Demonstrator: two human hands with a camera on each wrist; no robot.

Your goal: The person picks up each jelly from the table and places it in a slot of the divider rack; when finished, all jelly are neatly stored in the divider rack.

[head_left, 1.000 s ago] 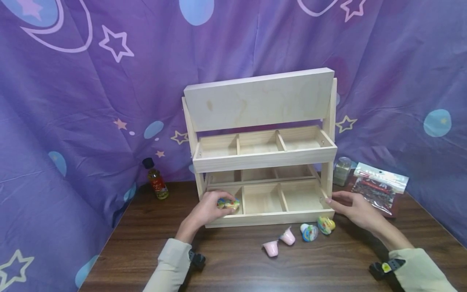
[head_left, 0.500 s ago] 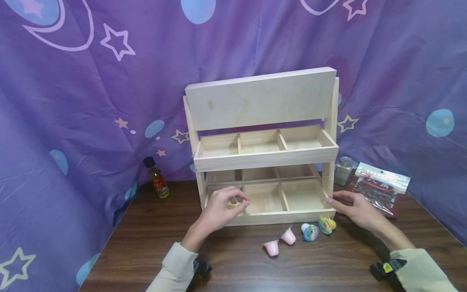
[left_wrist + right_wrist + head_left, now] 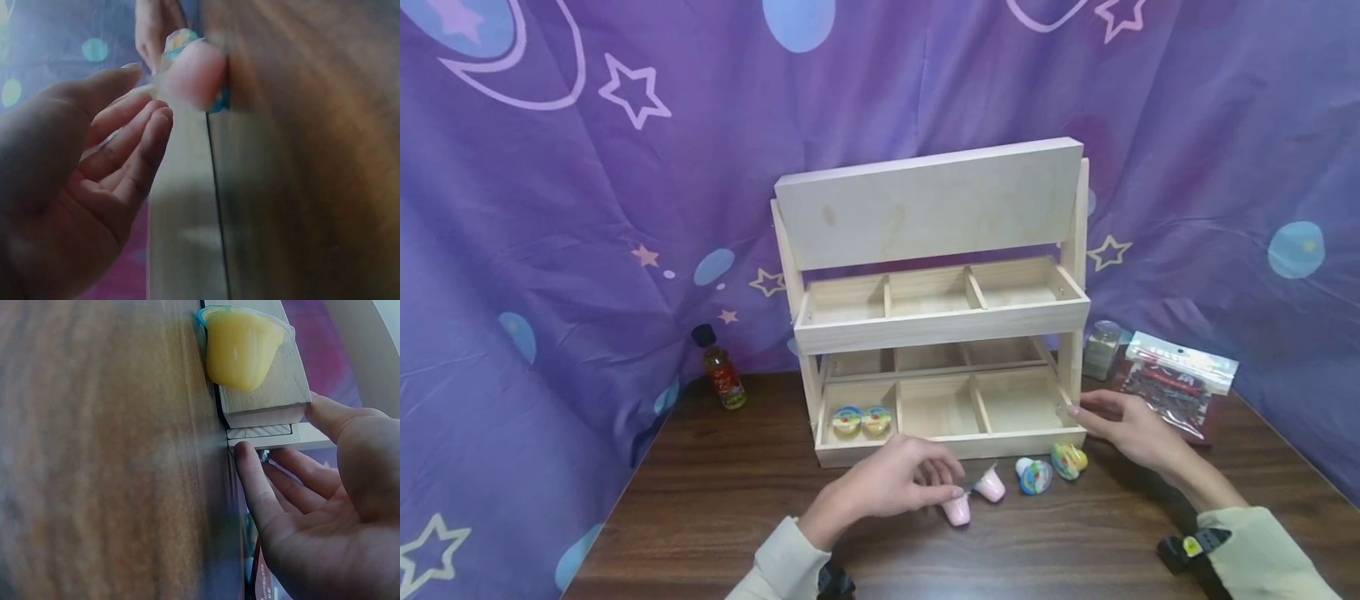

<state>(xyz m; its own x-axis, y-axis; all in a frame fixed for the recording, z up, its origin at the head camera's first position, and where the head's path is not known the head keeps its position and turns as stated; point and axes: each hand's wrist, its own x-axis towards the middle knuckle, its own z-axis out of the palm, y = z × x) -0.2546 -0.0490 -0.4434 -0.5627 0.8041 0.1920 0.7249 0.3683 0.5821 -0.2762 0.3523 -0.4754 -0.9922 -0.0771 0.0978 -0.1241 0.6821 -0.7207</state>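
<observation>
My left hand [image 3: 895, 479] reaches over the table with loosely bent fingers, just beside a pink jelly cup [image 3: 957, 511]. In the left wrist view its thumb and fingertips stand apart, close to a blurred pink cup [image 3: 199, 75]; contact is unclear. My right hand [image 3: 1138, 433] touches the lower right corner of the wooden rack [image 3: 943, 321], thumb by the front and fairly straight fingers at its side. Another pink jelly cup [image 3: 990, 484], a white-bodied one [image 3: 1036, 477] and a yellow one [image 3: 1070, 461] lie before the rack. Two lidded jelly cups [image 3: 861, 421] sit in the lower left compartment.
A small bottle [image 3: 724, 371] with a black cap stands left of the rack. On the right are a clear jar [image 3: 1102, 352] and a spice bag [image 3: 1172, 387]. A purple curtain [image 3: 715, 167] hangs behind the wooden table [image 3: 700, 500].
The left hand has left the lower left compartment, where two jelly cups now show, and moved right and down to the pink cups. The right hand stays at the rack corner.
</observation>
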